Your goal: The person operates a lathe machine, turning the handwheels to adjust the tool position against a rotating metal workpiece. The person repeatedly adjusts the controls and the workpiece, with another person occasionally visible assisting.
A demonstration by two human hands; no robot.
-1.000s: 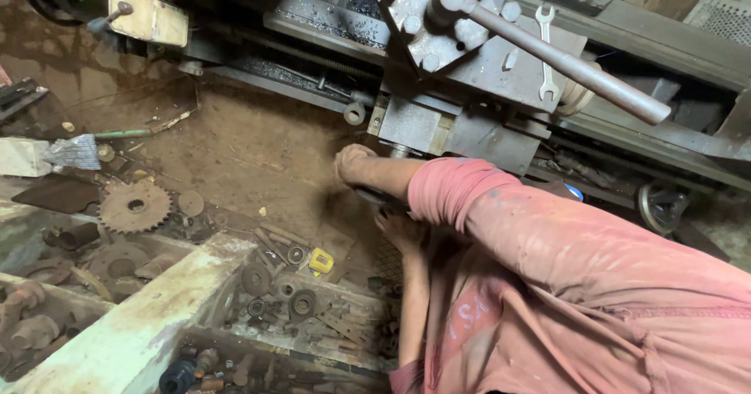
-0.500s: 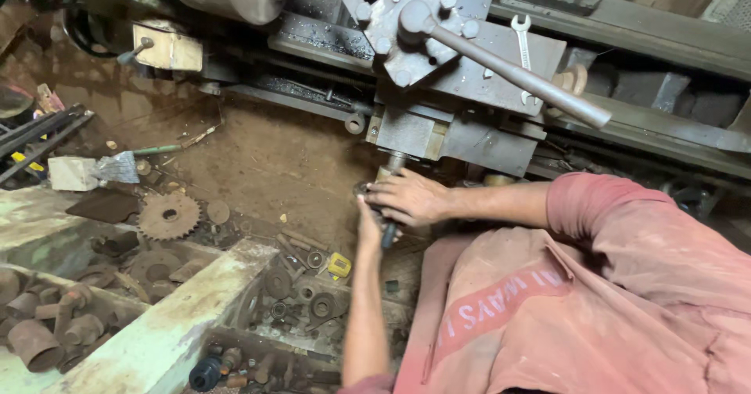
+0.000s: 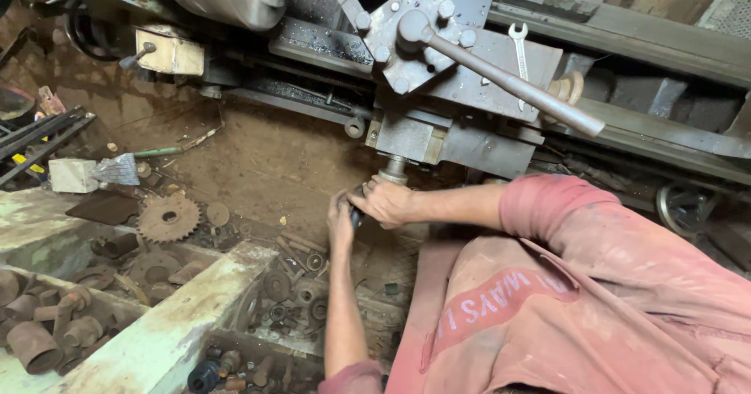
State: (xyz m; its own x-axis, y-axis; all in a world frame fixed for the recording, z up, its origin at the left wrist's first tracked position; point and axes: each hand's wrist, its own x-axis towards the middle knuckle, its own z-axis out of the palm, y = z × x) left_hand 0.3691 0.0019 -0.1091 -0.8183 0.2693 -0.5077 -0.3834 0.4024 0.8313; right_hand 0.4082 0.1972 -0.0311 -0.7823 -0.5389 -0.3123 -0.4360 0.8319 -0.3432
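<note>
**A:** What do the two hands hold?

**B:** Both close on one small dark handle (image 3: pixel 357 215) under the lathe carriage (image 3: pixel 407 136). The right hand (image 3: pixel 385 202) wraps it from the right, fingers curled over the top. The left hand (image 3: pixel 339 220) presses against it from the left, fingers bent round it. Neither hand is slack; both look clenched on the handle, though most of it is hidden between them.

**B:** The handle hangs just below a short grey shaft (image 3: pixel 393 169) that comes down out of the carriage.

**A:** Which way does its long axis run?

**B:** As far as it shows, from the shaft down and slightly left, toward the person. The shaft stands directly above the right hand, touching or nearly so.

**A:** Which arm is nearer?

**B:** The hands meet at the same spot. The right forearm reaches in level from the right; the left forearm rises straight up from the lower edge.

**A:** And around them?

**B:** A long lever (image 3: pixel 508 81) slants above, well apart. A rusty gear (image 3: pixel 167 217) lies on the floor to the left, and loose parts fill a tray (image 3: pixel 293 288) just below the hands.
</note>
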